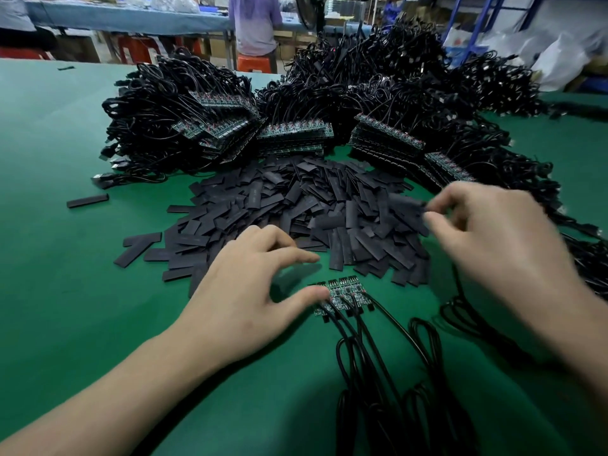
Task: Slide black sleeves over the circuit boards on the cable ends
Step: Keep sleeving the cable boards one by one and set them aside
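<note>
Sleeves (296, 205), black and flat: one loose heap at the middle of the green table (65, 274), between my hands and the far stock. One sleeve (406, 205) was pinched between the thumb and curled fingers of my right hand (493, 235), just over the right side of the heap; blur hid the finer grip.

Circuit boards (342, 296): a short row, uncovered, side by side on the table just near of the heap, each on the end of a black cable (371, 350) that ran toward me.

Left hand (243, 301): fingers apart and fairly straight, holding nothing, thumb tip resting on the leftmost board.

Cable bundles (184, 126): heaped along the far side, their boards stacked facing the heap.

Stray sleeve (88, 201): lay alone to the left, well apart.
</note>
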